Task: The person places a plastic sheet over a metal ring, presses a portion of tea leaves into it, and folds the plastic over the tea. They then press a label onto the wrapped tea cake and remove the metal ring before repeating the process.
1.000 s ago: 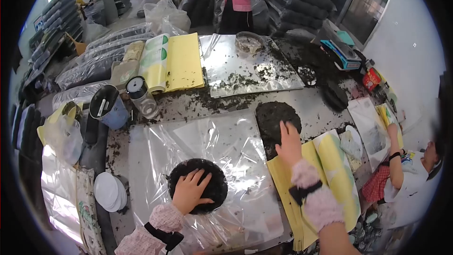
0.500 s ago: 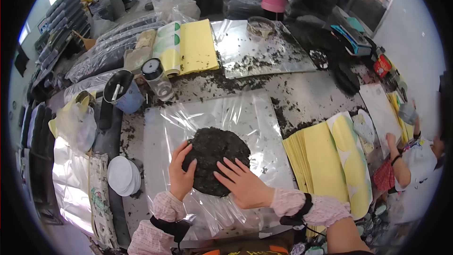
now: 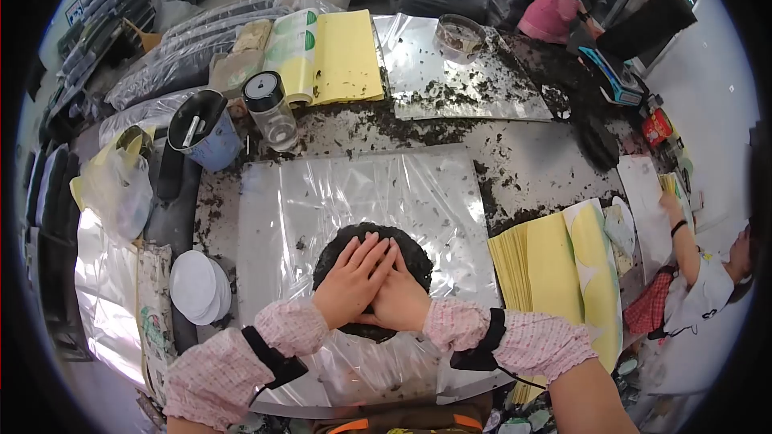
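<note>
A round dark cake of pressed leafy material [image 3: 330, 251] lies on a clear plastic sheet [image 3: 281, 217] over a flat metal plate. Both of my hands press flat on top of it, covering its middle and near part. My left hand [image 3: 347, 283] has its fingers stretched out and overlaps the fingers of my right hand [image 3: 404, 296]. The right hand's palm rests on the cake's right side, its fingers partly hidden under the left. Only the cake's far rim and sides show. Neither hand grips anything.
White paper discs [image 3: 193, 285] lie left, with a blue bucket [image 3: 215, 145] and a lidded clear jar [image 3: 277, 120] beyond. Yellow paper [image 3: 555, 261] lies right; dark flakes litter the table [image 3: 515, 161]. A co-worker [image 3: 700, 297] works at right, another person [image 3: 555, 12] stands far back.
My hands have moved from the cake's two sides to its top, the left now overlapping the right. The cake looks rounder. The far person has moved right, holding a large dark bundle.
</note>
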Tool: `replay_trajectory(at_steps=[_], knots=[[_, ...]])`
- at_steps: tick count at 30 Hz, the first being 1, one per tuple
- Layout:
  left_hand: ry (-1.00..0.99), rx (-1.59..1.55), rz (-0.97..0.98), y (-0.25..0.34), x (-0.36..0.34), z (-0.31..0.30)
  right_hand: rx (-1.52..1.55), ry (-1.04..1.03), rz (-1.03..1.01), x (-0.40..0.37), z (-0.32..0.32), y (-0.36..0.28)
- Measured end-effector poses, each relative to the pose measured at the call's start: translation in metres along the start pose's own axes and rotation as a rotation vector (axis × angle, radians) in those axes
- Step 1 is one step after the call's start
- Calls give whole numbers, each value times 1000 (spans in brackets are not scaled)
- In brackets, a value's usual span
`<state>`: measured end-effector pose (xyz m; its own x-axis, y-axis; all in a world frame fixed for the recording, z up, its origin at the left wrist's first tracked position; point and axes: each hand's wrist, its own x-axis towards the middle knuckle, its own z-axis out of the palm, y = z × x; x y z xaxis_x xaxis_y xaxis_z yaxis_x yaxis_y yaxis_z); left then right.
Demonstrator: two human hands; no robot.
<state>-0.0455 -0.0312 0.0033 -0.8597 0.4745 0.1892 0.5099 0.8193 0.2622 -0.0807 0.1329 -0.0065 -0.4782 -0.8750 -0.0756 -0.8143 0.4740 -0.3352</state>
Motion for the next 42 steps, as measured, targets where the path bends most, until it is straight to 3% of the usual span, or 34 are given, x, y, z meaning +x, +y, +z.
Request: replay_trajectory(at_steps=[5,7,10,11,12,13,15,18,19,22,23,25,26,27,28,31,32,34,35,36,37,40,41,42], knots=[[-1,15,-44,-9,6,29,-13,-40,22,6,26,6],[14,-138,-62,-8,7,22,-10,3,-20,7,35,11],[30,-469,-70,-27,3,9,48,-282,39,15,13,9],[28,-604,-58,-32,4,-6,-15,-226,68,15,13,5],[261,-603,-211,-30,-2,-22,-34,-120,48,15,14,4],[536,-357,-404,-50,-17,-13,-50,-19,33,12,18,4],[663,228,-773,-118,-53,12,-83,56,17,9,24,4],[260,-289,-797,-126,-66,-8,-106,37,26,10,23,2],[472,-257,-689,-82,-50,-54,-99,62,26,8,24,3],[729,-571,-657,-47,-80,-92,-85,20,55,9,16,-1],[450,-878,-676,-58,-128,-65,-154,226,22,5,19,-4],[-38,-1107,-723,-58,-164,-65,22,110,112,2,-6,-5],[-230,-1052,-778,-21,-159,-98,111,41,157,-3,-22,-6],[-426,-1002,-835,2,-160,-112,-2,272,147,-16,-36,-12],[-29,-1336,-716,-20,-187,-102,15,155,242,-19,-42,-8],[795,-681,-689,-85,-207,-37,69,208,160,-19,-27,10],[485,-423,-895,-59,-203,-30,163,343,100,-22,-15,17],[367,-71,-477,-34,-199,-3,350,347,49,-32,-48,-4],[355,41,-322,-20,-187,5,438,222,36,-32,-47,-10],[420,15,-282,7,-163,3,536,88,27,-32,-38,-19],[411,-73,-266,17,-149,16,375,245,-107,-27,4,-15],[336,-130,-120,49,-79,11,254,201,45,-23,29,-14],[401,-213,-161,58,-69,19,149,221,-110,-22,29,-8],[384,-216,-164,56,-70,23,320,366,-64,-36,27,6]])
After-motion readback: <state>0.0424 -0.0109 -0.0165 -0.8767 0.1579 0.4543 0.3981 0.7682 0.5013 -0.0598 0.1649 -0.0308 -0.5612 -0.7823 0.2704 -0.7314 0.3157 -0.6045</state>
